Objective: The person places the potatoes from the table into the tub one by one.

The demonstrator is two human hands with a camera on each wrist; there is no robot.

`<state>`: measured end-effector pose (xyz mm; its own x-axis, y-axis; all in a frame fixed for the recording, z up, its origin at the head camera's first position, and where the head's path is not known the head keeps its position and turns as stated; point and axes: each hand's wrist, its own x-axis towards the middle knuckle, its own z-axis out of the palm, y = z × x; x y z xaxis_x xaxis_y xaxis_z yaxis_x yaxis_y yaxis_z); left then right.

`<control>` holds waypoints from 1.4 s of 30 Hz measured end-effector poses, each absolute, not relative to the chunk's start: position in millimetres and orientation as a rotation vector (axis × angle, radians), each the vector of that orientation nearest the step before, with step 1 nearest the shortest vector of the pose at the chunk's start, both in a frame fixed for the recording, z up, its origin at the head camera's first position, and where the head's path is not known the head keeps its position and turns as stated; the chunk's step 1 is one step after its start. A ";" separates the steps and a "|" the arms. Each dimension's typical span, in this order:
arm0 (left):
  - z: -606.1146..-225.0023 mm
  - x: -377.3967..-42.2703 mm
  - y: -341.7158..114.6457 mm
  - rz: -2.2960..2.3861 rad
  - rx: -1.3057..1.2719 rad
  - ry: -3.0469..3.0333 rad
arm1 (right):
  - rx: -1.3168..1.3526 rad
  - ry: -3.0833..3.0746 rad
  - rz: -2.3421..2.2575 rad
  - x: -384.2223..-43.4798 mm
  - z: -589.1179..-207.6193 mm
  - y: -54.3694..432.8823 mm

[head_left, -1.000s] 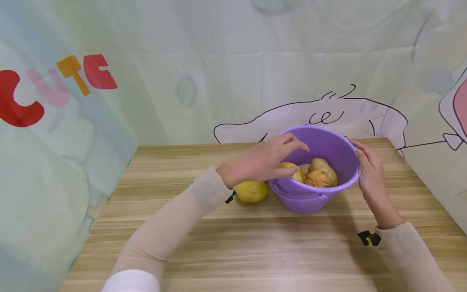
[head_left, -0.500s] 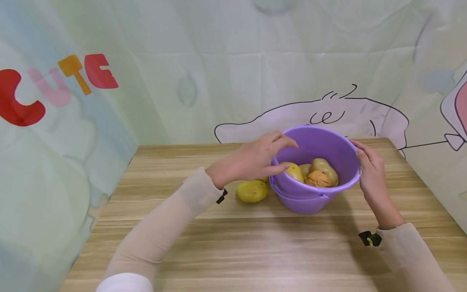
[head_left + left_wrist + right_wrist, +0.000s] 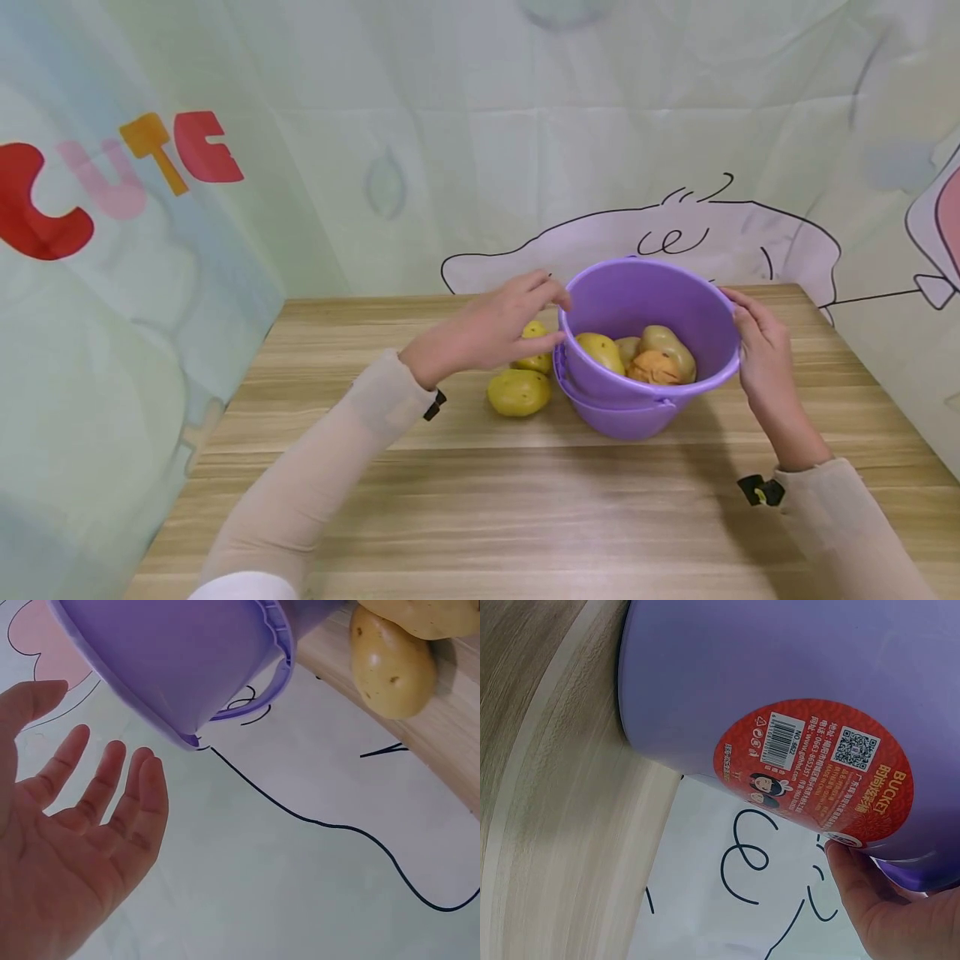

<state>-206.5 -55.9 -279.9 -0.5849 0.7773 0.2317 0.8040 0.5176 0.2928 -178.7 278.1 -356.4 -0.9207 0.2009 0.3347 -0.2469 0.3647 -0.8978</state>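
A purple bucket (image 3: pixel 618 422) stands tilted on the table, its mouth toward me. My right hand (image 3: pixel 767 358) grips its right rim; in the right wrist view the fingers (image 3: pixel 847 874) lie against the outer wall under the rim. Inside are a yellow potato (image 3: pixel 600 353), tan potatoes (image 3: pixel 670 347) and a wrinkled orange lump (image 3: pixel 654 367). My left hand (image 3: pixel 491 327) hovers by the left rim, fingers loosely bent, palm bare in the left wrist view. Below it, two yellow potatoes lie on the table, one in front (image 3: pixel 519 392), the other potato (image 3: pixel 534 360) behind it, partly covered by the hand.
The wooden table (image 3: pixel 480 517) ends at a printed cloth backdrop (image 3: pixel 450 150) behind and at both sides. The bucket's purple handle (image 3: pixel 274 694) hangs down against its outer wall. A red label (image 3: pixel 817 772) is on the bucket's side.
My left hand has drawn left, from over the bucket's mouth to outside its left rim, uncovering the yellow potato inside and the table potatoes. The right hand and bucket have barely moved.
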 end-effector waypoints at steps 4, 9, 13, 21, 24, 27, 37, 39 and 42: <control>-282.6 -207.1 -61.2 -0.559 -1.367 -2.715 | 0.043 -2.248 1.590 -178.5 -356.4 278.6; -286.8 -208.3 -67.2 -0.546 -1.339 -2.738 | 0.025 -2.244 1.588 -178.7 -355.6 277.9; -292.0 -209.0 -70.9 -0.551 -1.316 -2.778 | 0.036 -2.248 1.583 -179.1 -355.8 278.9; -307.3 -212.2 -71.2 -0.562 -1.339 -2.816 | 0.028 -2.229 1.592 -179.2 -356.2 278.6; -312.0 -211.5 -71.5 -0.537 -1.328 -2.858 | 0.029 -2.238 1.593 -179.3 -356.3 278.9; -316.8 -210.3 -71.5 -0.503 -1.317 -2.897 | 0.029 -2.238 1.595 -179.2 -356.1 277.9; -332.0 -207.1 -68.5 -0.366 -1.304 -2.974 | 0.030 -2.240 1.594 -179.7 -355.8 278.5; -335.1 -206.4 -68.0 -0.340 -1.310 -2.980 | 0.026 -2.248 1.587 -179.5 -355.7 278.6; -339.2 -205.0 -67.4 -0.305 -1.310 -3.000 | 0.021 -2.260 1.581 -179.4 -355.9 278.6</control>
<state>-205.0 -67.4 -339.2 -0.6734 0.7369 -0.0598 0.7097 0.6670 0.2267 -179.4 278.6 -355.9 -0.9274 0.2023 0.3146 -0.2261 0.3667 -0.9024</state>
